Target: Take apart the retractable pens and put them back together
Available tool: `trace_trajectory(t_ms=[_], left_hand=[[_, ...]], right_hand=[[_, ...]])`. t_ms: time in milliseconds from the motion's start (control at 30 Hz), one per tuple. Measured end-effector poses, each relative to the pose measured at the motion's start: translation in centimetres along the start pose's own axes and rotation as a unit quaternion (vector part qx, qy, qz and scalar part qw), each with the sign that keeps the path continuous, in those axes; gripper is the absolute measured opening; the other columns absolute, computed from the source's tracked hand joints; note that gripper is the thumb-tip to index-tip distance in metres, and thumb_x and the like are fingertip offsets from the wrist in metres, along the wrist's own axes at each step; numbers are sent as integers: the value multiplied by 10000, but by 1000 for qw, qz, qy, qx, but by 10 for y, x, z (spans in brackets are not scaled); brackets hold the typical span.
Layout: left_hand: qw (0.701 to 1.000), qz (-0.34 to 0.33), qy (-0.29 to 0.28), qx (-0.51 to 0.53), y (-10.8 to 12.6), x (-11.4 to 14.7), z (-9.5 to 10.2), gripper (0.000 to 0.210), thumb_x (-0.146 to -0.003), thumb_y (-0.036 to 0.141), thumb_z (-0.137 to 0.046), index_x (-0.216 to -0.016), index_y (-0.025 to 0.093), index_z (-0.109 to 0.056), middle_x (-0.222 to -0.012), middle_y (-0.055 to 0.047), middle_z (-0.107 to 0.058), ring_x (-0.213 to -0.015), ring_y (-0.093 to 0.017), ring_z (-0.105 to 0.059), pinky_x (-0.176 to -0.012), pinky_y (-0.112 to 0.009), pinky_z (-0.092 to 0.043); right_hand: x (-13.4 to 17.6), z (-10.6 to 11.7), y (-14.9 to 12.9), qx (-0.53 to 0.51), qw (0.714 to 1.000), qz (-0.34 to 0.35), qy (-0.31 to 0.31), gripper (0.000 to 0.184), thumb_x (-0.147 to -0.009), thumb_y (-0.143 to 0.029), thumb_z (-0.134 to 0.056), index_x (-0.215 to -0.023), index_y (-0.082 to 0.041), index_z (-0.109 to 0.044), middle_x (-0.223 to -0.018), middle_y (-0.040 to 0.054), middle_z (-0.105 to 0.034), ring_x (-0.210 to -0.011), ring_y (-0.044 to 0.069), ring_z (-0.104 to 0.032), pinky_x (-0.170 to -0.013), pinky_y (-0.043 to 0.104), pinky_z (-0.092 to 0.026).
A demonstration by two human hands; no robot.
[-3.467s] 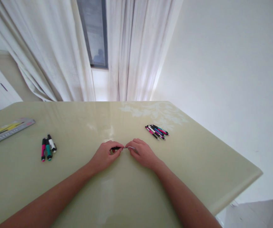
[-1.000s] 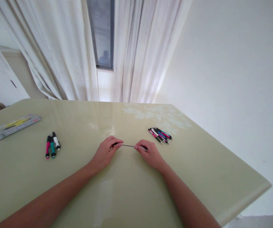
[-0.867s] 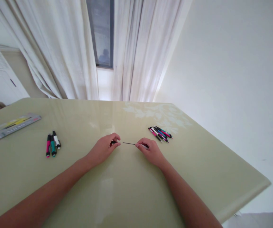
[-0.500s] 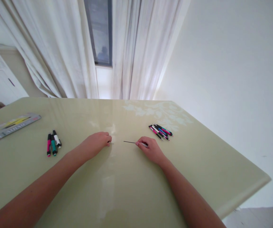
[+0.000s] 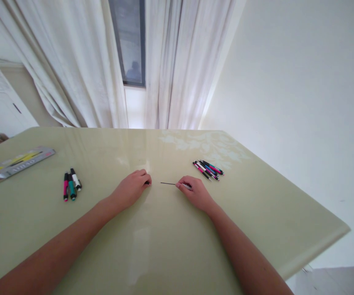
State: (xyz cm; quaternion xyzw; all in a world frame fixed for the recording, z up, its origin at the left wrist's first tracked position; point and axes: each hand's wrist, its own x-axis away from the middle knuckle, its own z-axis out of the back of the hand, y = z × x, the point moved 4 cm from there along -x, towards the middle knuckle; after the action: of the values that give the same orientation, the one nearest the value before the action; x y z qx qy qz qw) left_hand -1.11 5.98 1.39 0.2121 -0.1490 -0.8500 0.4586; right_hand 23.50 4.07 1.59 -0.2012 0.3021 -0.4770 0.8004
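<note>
My right hand (image 5: 192, 190) pinches a white pen part (image 5: 187, 187), with a thin dark pen refill (image 5: 167, 183) sticking out to the left, just above the tabletop. Across a small gap, my left hand (image 5: 136, 185) is closed low over the table. A small dark piece (image 5: 147, 182) shows at its fingertips; most of it is hidden by the fingers. Beyond my right hand lies a pile of several colourful click pens (image 5: 208, 170). Left of my left hand, three short pen pieces, a pink one (image 5: 65, 186), a green one (image 5: 71, 187) and a white one (image 5: 76, 179), lie side by side.
An opened grey and yellow cardboard box (image 5: 21, 162) rests at the far left of the pale green table (image 5: 164, 254). White curtains (image 5: 97, 73) and a window (image 5: 130, 41) are behind the table. A white wall (image 5: 302, 102) stands to the right.
My left hand has moved right, closer to the refill tip, and a dark piece shows more clearly in its fingers. The right hand and refill have hardly moved.
</note>
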Motion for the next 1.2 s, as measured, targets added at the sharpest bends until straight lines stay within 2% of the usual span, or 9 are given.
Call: trace_trajectory(t_ms=[200,400,600,733,833,933,1033,1100,1200], left_hand=[[993,-15,59,105,28,6,-20,180,-924,141,-453,-936,222,-613,-1015,-62,-654,-974,-226,-613,-897,-366,-495],[989,-2,51,135,29,8,-23,197,-911,132,-437,-920,223,-612,-945,-41,-685,-920,-219,-626,-855,-359,-503],[989,28,72,125,19,7,-22,172,-914,143,-442,-906,215,-598,-937,-53,-672,-898,-226,-615,-843,-372,-492],[989,13,58,134,20,6,-23,166,-931,169,-460,-912,216,-618,-948,-56,-681,-915,-227,-621,-857,-369,-490],[988,6,55,143,22,7,-22,190,-940,176,-475,-956,215,-660,-994,-64,-697,-964,-229,-633,-897,-374,-492],[988,2,51,144,24,7,-19,215,-939,167,-478,-937,217,-686,-984,-60,-700,-965,-228,-642,-901,-372,-501],[987,-1,63,148,24,7,-18,215,-945,168,-476,-929,213,-685,-971,-55,-689,-955,-223,-639,-897,-369,-509],[986,-1,79,150,23,7,-19,217,-958,178,-471,-947,211,-685,-996,-58,-671,-968,-218,-631,-906,-368,-510],[986,-9,84,143,21,7,-22,219,-965,188,-475,-961,211,-693,-1019,-60,-642,-974,-215,-620,-905,-366,-508]], right_hand=[[0,-4,-7,-1,1000,13,-14,209,-996,-316,-588,-882,-201,-720,-869,39,-730,-819,177,-646,-750,278,-454],[0,-6,-12,-25,999,30,-34,184,-997,-306,-598,-919,-217,-739,-913,38,-742,-863,184,-661,-797,291,-475],[0,5,18,44,998,-22,46,207,-1012,-261,-549,-1078,-207,-737,-990,78,-687,-949,218,-645,-864,341,-481],[1,6,28,84,993,-55,66,217,-974,-194,-585,-1146,-185,-717,-1018,90,-647,-998,237,-615,-929,382,-467],[1,5,13,82,994,-9,65,209,-963,-271,-643,-1155,-220,-706,-1062,83,-641,-1049,243,-591,-970,397,-440],[2,-3,-8,70,997,42,20,160,-924,-315,-713,-1066,-242,-714,-1066,65,-644,-1055,239,-579,-965,393,-420],[2,-13,-21,89,995,50,-22,43,-890,-215,-731,-925,-216,-705,-1026,55,-640,-1014,227,-578,-924,379,-411],[2,-20,-26,100,993,44,-34,40,-880,-184,-728,-869,-200,-692,-1002,51,-638,-993,219,-578,-905,368,-406],[2,-24,-32,109,992,41,-38,125,-872,-273,-767,-814,-199,-684,-979,40,-638,-966,211,-578,-890,360,-398]])
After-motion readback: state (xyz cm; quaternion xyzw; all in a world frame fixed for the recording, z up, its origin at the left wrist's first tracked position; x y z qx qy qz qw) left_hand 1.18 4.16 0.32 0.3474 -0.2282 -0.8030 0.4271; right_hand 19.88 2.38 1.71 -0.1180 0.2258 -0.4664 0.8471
